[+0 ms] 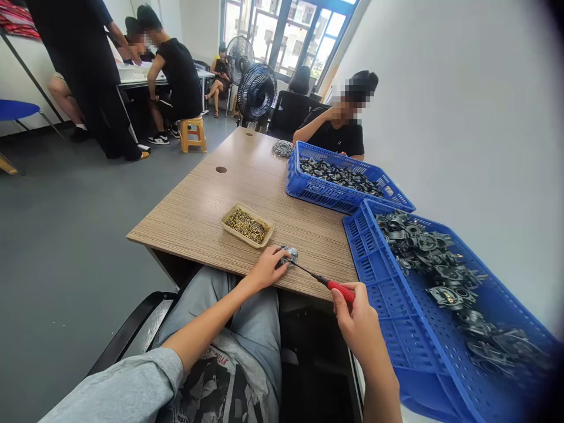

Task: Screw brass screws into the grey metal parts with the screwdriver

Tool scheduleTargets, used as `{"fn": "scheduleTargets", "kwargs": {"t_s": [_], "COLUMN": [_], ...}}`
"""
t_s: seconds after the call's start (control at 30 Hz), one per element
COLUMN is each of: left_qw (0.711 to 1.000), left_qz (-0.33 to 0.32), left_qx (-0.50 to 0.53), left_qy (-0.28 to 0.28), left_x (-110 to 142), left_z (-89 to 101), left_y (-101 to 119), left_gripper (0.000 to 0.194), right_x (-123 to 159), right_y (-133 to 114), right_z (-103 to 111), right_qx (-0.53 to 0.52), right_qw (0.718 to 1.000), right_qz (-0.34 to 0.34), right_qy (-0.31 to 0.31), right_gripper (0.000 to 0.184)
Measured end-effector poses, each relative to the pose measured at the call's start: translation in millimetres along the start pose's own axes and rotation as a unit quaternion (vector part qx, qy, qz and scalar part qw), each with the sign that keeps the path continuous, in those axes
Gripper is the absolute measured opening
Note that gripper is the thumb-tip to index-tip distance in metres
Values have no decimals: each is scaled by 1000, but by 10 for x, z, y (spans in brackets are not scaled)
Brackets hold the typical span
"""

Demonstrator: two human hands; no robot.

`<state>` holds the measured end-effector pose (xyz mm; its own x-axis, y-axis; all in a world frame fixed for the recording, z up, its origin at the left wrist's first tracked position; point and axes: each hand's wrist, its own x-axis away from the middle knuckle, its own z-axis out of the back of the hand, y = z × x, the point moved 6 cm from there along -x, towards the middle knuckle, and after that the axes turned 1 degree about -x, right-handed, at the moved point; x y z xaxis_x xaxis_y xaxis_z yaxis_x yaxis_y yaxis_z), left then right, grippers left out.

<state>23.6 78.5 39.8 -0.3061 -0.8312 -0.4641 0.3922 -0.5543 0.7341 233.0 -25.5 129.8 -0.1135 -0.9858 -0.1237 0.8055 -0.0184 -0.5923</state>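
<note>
My right hand is closed round the red handle of a screwdriver. Its dark shaft slants up and left to a small grey metal part at the table's near edge. My left hand grips that part against the tabletop, its fingers covering some of it. Whether the tip sits in a screw is too small to tell. Just beyond my left hand stands a beige tray filled with brass-coloured screws.
On the right, a blue crate holds dark metal parts. Behind it another blue crate holds smaller dark parts. A pile of silvery pieces lies farther back. A person sits at the far end; floor fans stand behind.
</note>
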Motion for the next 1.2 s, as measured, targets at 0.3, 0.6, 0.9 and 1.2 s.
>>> {"fn": "scheduleTargets", "kwargs": {"t_s": [0.3,0.6,0.9,1.2], "left_qw": [1000,1000,1000,1000], "left_qz": [8,4,3,-1], "left_qx": [-4,-15,-8,-6], "left_qy": [-4,-7,-7,-6], "left_x": [-24,-25,-26,-28], "left_z": [11,4,19,11], "left_y": [16,17,34,23], "left_gripper": [21,21,21,20], "right_x": [-61,-38,-55,-53], "right_y": [-125,-5,-113,-165], "right_z": [-3,-1,-15,-19], "right_qx": [-58,-47,-66,-56], "right_qw": [997,999,997,997], "right_qz": [41,19,45,55], "right_qy": [-9,0,-4,19], "right_gripper": [28,28,24,24]}}
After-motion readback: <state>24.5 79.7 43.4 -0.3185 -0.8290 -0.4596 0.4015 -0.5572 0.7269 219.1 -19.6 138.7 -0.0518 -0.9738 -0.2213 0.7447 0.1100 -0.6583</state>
